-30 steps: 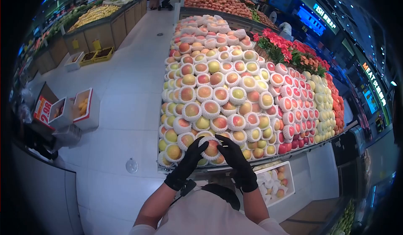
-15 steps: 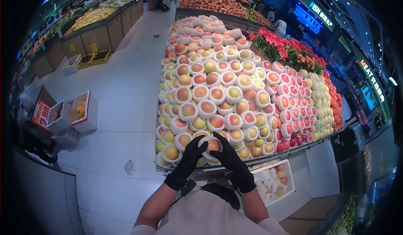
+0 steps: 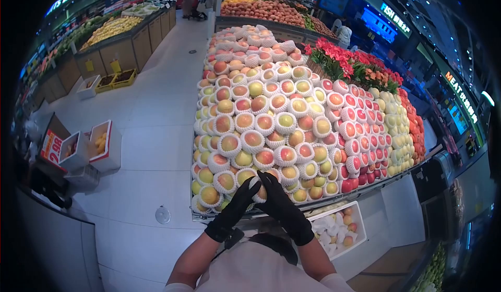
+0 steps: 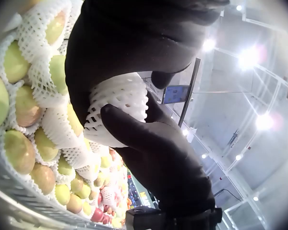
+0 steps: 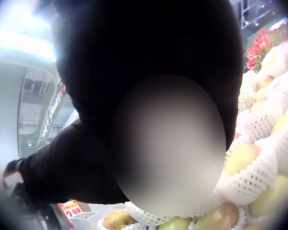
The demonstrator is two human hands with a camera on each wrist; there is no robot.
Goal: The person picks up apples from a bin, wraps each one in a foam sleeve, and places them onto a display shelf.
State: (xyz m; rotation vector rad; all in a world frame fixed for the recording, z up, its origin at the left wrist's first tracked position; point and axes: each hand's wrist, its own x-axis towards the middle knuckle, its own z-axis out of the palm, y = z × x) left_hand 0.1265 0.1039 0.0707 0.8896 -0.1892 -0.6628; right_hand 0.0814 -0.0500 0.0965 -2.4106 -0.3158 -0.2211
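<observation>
Both hands wear black gloves and hold one apple (image 3: 260, 193) in a white foam net between them, at the front edge of the fruit display. My left hand (image 3: 237, 204) curls round its left side, my right hand (image 3: 279, 201) round its right side and top. In the left wrist view the foam net (image 4: 117, 103) sits between the left hand (image 4: 139, 43) above and the right hand (image 4: 158, 148), whose thumb presses on it. The right wrist view is mostly filled by dark glove, with a blurred pale patch; the apple is not clear there.
Netted apples (image 3: 253, 138) lie in sloping rows behind the hands, with red flowers (image 3: 339, 57) beyond. Under the display's right front stands a white box (image 3: 360, 234) of fruit and nets. White crates (image 3: 112, 156) stand on the floor at left.
The right hand has closed further over the apple, and the hands have come nearer together, covering more of it. The head view has tilted slightly, so the display sits lower and a little left.
</observation>
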